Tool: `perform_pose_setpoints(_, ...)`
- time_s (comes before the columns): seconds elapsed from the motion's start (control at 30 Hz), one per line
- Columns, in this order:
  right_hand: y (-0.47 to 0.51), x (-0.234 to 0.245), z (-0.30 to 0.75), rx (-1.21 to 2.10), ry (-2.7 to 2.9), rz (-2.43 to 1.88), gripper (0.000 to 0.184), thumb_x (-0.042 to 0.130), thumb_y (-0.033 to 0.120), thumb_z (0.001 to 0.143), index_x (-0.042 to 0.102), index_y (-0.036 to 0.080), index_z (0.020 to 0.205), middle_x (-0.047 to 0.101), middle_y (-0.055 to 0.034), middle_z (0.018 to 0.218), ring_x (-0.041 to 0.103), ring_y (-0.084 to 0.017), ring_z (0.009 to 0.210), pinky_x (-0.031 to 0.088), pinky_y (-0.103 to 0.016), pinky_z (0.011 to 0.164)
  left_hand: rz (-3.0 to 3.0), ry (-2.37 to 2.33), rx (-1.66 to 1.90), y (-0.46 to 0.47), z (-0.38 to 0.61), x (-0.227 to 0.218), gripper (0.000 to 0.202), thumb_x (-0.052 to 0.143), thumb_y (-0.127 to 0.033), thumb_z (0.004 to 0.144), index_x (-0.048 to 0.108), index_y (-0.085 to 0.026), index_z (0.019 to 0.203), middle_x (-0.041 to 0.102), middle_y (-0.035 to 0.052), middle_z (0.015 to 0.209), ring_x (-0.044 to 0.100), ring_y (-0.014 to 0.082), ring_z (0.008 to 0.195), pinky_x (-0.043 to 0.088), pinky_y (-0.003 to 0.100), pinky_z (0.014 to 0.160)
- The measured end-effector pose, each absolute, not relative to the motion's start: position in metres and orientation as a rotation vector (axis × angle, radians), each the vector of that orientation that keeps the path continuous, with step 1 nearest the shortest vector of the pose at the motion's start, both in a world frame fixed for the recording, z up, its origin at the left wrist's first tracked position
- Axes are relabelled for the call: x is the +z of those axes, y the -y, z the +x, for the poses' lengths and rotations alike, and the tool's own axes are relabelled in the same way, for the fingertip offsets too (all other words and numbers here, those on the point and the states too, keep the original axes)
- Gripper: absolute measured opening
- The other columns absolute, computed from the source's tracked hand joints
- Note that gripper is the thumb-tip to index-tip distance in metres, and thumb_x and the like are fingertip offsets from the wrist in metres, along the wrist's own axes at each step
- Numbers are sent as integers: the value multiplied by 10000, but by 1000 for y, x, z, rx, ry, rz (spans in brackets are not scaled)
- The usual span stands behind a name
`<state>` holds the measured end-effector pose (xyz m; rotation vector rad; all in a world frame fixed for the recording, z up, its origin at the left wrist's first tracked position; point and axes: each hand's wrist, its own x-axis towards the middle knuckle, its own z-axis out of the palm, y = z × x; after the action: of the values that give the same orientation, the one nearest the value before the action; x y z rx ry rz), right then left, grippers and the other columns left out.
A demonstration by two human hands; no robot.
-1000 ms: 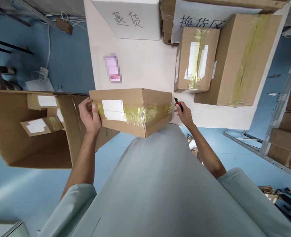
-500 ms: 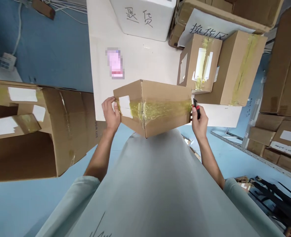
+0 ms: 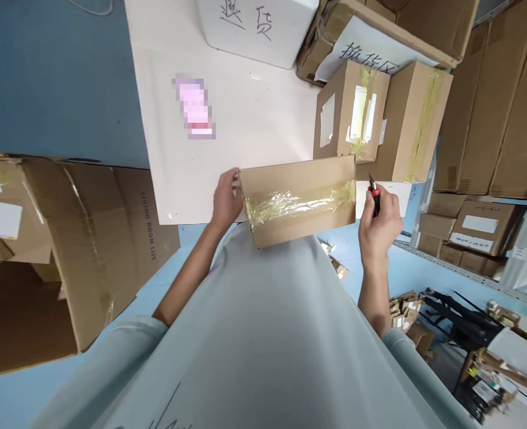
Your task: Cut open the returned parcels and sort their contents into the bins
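A taped cardboard box [image 3: 299, 205] is at the front edge of the white table, close against my body. Yellowish, shiny tape runs across the side facing me. My left hand [image 3: 227, 199] grips the box at its left end, with the fingers partly hidden behind the edge. Just right of the box, my right hand [image 3: 380, 220] is closed around a red and black utility knife [image 3: 376, 201]. Its blade points up and away from me and does not touch the box.
Two taped cartons [image 3: 364, 113] stand on the table [image 3: 263, 113] at the right, before a larger open carton. At the back is a white bin [image 3: 254, 36] with handwriting. A pixelated pink object [image 3: 195, 107] lies at left. A big open carton [image 3: 106, 220] stands left.
The box has turned, so its labelled left side no longer shows. My right hand has come off its right end with the knife, whose blade now shows. My left hand has shifted right.
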<state>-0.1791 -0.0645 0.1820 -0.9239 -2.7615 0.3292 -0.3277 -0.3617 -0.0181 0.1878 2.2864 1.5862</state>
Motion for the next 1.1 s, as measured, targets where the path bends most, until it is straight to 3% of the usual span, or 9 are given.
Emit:
perform_pose_setpoints(0.13, 103, 207, -175, 640, 2754, -1057, 486, 455, 642, 1208, 734, 246, 1242, 745, -8, 822, 727, -215, 755, 580, -332, 779, 319, -2147, 1690, 373, -368, 60, 497, 555, -652, 1140, 784, -268, 1356, 783, 121, 1462, 724, 295, 1383, 611, 491, 1190)
perform_pose_setpoints(0.2, 128, 213, -176, 921, 2777, -1072, 469, 478, 644, 1205, 734, 251, 1205, 711, 21, 759, 688, -192, 682, 552, -295, 695, 492, -1984, 1628, 374, -385, 95, 466, 654, -662, 1098, 836, -261, 1252, 830, 102, 1358, 762, 293, 1292, 617, 472, 1180)
perform_pose_setpoints(0.3, 166, 216, -182, 1309, 2835, -987, 421, 521, 591, 1200, 735, 254, 1334, 772, 9, 852, 721, -189, 687, 582, -290, 683, 601, -1875, 1513, 373, -402, 118, 430, 869, -625, 947, 872, -267, 1185, 848, 85, 1293, 776, 294, 1194, 646, 444, 1104)
perform_pose_setpoints(0.43, 209, 217, -198, 1565, 2959, -825, 511, 558, 464, 1184, 617, 282, 1658, 863, -14, 1052, 813, -204, 746, 679, -340, 835, 610, -1826, 1479, 373, -413, 113, 424, 887, -596, 919, 874, -271, 1190, 852, 78, 1268, 776, 282, 1167, 649, 424, 1069)
perform_pose_setpoints(0.67, 240, 212, -235, 1269, 3201, -742, 578, 507, 356, 1186, 581, 184, 1733, 895, -81, 1053, 863, -273, 921, 672, -371, 915, 622, -1812, 1457, 375, -417, 110, 404, 858, -581, 930, 860, -280, 1199, 853, 63, 1266, 778, 288, 1199, 647, 410, 1071)
perform_pose_setpoints(0.8, 244, 213, -241, 1099, 3296, -765, 582, 523, 357, 1184, 562, 206, 1745, 899, -92, 1128, 867, -305, 1010, 660, -388, 956, 600, -1783, 1503, 375, -413, 109, 332, 859, -480, 941, 855, -267, 1196, 847, 68, 1276, 766, 296, 1220, 642, 442, 1106)
perform_pose_setpoints(1.1, 274, 233, -260, 705, 3590, -842, 636, 425, 330, 1184, 433, 170, 1800, 880, -138, 1120, 838, -370, 1012, 636, -466, 938, 565, -1772, 1620, 373, -405, 98, 265, 876, -347, 916, 856, -252, 1163, 854, 69, 1232, 772, 338, 1252, 640, 530, 1166)
